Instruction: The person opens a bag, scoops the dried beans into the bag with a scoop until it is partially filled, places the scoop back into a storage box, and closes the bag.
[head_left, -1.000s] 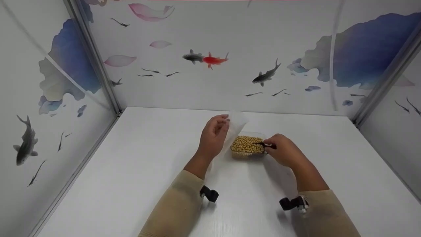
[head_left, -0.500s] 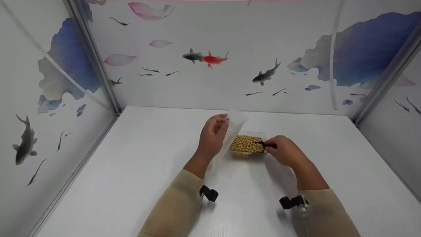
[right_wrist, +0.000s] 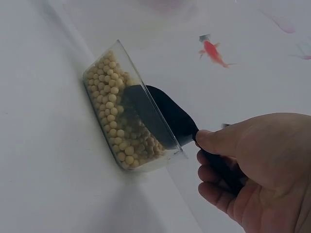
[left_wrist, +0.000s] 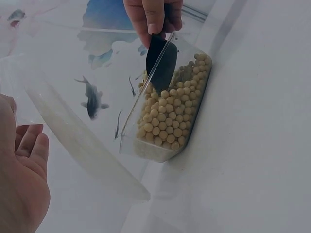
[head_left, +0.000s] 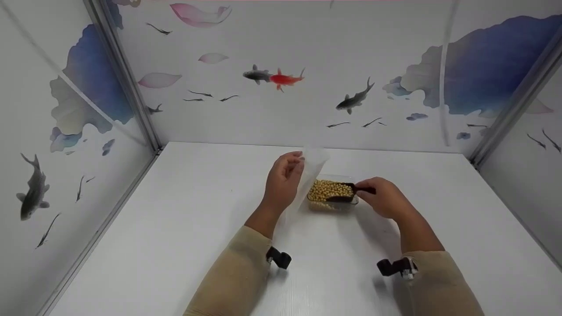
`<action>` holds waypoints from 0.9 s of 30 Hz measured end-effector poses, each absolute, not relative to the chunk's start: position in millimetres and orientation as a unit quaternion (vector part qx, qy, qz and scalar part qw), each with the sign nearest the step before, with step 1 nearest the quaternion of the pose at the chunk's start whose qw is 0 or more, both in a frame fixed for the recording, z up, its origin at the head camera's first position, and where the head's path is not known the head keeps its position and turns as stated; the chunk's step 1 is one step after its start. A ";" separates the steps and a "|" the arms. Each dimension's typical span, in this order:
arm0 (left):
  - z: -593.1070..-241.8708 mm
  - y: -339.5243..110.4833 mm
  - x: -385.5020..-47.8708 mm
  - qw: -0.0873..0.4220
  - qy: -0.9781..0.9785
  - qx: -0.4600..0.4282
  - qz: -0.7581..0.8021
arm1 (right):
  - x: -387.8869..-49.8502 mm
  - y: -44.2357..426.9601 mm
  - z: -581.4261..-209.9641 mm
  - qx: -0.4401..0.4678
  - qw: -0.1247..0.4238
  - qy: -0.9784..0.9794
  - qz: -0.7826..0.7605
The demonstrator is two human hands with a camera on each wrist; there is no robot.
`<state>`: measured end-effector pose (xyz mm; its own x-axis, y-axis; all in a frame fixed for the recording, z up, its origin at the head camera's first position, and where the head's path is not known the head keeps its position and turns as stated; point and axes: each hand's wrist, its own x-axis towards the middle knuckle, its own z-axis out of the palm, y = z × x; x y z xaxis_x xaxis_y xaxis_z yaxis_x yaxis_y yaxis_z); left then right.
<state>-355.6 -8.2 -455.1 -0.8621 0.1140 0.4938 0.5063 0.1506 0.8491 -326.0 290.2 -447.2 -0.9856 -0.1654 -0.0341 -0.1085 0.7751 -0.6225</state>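
My left hand [head_left: 284, 182] holds a translucent plastic bag [head_left: 312, 171] by its upper part, with curled fingers; the bag hangs loosely beside the beans. In my right hand [head_left: 383, 197] is the handle of a black scoop [right_wrist: 167, 114]. The scoop's blade is inside a clear rectangular container [right_wrist: 173, 158], partly buried among pale yellow soybeans [head_left: 326, 189]. Through the container wall, the right wrist view shows beans around the blade. The left wrist view shows the bag [left_wrist: 82, 131] standing apart from the container, its lower end narrow.
The container stands on a white table [head_left: 197, 210]. White panels [head_left: 281, 118] printed with fish, petals and blue shapes enclose the back and both sides, joined by metal posts [head_left: 131, 83]. Both sleeves carry small black wrist cameras [head_left: 279, 258].
My right hand has shifted slightly right, and more of the scoop's black blade now shows above the beans. The left hand and the bag have hardly moved.
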 end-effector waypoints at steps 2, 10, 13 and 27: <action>-454.6 -8.2 -355.5 0.163 -0.742 -0.206 -0.617 | -326.5 291.3 -448.3 -0.065 0.045 0.937 -0.339; -454.8 -8.8 -355.4 0.172 -0.739 -0.207 -0.618 | -331.0 302.0 -456.9 -0.028 0.059 0.899 -0.434; -454.6 -9.1 -355.0 0.173 -0.737 -0.207 -0.620 | -332.4 306.0 -459.3 -0.024 0.068 0.878 -0.474; -452.2 -11.2 -353.5 0.181 -0.736 -0.204 -0.620 | -331.0 302.1 -449.6 -0.030 0.049 0.837 -0.544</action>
<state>-353.5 -11.2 -452.2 -0.8516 0.0756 0.5187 0.5240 0.1484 0.8387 -331.0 302.1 -449.6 -0.9934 -0.1033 -0.0493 0.0031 0.4063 -0.9137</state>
